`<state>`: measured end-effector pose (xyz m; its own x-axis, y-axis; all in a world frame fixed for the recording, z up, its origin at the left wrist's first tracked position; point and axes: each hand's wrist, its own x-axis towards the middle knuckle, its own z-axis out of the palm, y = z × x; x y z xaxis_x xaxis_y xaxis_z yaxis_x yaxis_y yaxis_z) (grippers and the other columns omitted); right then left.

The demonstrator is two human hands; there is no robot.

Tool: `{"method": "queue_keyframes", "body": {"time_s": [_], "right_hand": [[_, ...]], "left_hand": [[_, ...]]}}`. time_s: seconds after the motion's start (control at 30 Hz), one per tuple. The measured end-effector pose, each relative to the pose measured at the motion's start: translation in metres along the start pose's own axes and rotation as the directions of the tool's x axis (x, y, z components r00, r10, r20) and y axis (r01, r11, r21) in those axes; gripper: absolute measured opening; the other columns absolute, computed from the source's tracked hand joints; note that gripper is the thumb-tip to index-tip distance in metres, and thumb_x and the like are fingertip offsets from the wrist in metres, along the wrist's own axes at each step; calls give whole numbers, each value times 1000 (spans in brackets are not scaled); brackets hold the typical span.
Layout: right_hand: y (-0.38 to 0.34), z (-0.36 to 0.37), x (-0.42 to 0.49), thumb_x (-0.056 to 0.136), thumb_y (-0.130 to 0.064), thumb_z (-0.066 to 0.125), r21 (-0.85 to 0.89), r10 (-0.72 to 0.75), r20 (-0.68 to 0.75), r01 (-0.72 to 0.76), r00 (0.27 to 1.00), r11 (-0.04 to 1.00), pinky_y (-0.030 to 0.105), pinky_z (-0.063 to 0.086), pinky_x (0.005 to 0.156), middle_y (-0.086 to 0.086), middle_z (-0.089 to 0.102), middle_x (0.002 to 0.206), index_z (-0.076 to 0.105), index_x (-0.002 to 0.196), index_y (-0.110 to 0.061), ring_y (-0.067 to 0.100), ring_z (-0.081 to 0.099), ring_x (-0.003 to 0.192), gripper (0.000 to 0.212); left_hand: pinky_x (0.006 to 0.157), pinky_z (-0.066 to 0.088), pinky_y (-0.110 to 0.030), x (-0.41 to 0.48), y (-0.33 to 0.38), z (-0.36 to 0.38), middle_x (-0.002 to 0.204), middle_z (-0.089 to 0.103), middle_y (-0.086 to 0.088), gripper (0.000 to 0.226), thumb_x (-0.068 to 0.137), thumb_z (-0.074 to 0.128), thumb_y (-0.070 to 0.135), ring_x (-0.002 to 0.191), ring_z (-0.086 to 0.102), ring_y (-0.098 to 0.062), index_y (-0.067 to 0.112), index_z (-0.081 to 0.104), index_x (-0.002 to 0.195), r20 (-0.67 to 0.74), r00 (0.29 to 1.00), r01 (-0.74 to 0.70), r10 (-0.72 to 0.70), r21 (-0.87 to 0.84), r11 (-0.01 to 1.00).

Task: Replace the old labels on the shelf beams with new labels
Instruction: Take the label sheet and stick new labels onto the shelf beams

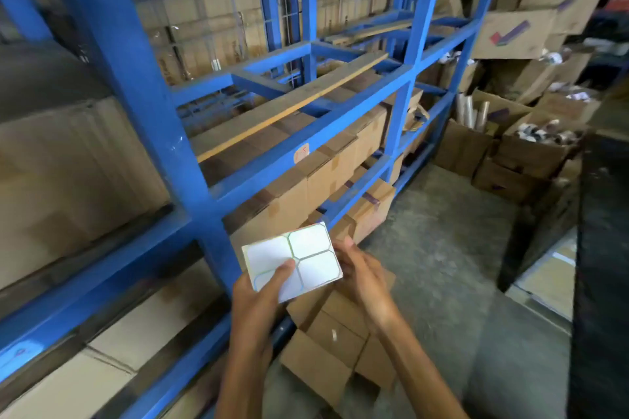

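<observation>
A white sheet of blank labels [308, 257], divided into several rounded panels with coloured outlines, sits low in the middle of the view. My left hand [263, 296] grips it from below, thumb pressed on its face. My right hand [362, 277] holds the sheet's right edge with its fingers behind it. Up and to the right, a small pale label with red marks [301, 152] is stuck on a blue shelf beam [272, 163]. A faint pinkish mark [17, 355] shows on the lower beam at far left.
Blue steel racking [163, 133] fills the left and centre, with cardboard boxes [326, 177] on its levels and a wooden plank [292, 105] lying across the frame. More boxes [326, 343] stand on the concrete floor below my hands. Open cartons of rolls [537, 143] are piled at right.
</observation>
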<state>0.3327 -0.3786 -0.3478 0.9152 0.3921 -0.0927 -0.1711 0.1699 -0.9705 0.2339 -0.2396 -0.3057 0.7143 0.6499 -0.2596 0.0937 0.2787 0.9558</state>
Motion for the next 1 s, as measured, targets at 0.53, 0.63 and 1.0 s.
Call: {"method": "queue_keyframes", "body": {"time_s": [0.53, 0.63, 1.0], "right_hand": [[127, -184, -350, 85, 4, 77, 32, 106, -889, -170, 446, 985, 16, 52, 61, -1, 76, 76, 72, 94, -3, 2, 67, 64, 13], [156, -195, -421, 84, -1, 80, 117, 158, -967, -203, 202, 972, 19, 52, 60, -5, 74, 73, 69, 88, -13, 6, 67, 65, 16], [248, -172, -573, 78, -18, 85, 395, 275, -832, -165, -481, 904, 24, 56, 69, -6, 74, 77, 72, 90, -20, 7, 72, 73, 19]], "left_hand": [[65, 52, -32, -191, -233, 89, 73, 76, 6, 11, 91, 71, 7, 72, 68, -12, 17, 75, 87, 658, 605, -93, -449, 619, 780], [56, 46, -19, -238, -278, 100, 71, 70, 2, 12, 89, 75, 9, 70, 61, -18, 14, 69, 79, 734, 491, -283, -469, 644, 711], [78, 59, -41, -395, -399, 108, 97, 76, -6, 22, 86, 77, 32, 90, 70, -30, 15, 72, 99, 845, 87, -815, -528, 365, 450]]}}
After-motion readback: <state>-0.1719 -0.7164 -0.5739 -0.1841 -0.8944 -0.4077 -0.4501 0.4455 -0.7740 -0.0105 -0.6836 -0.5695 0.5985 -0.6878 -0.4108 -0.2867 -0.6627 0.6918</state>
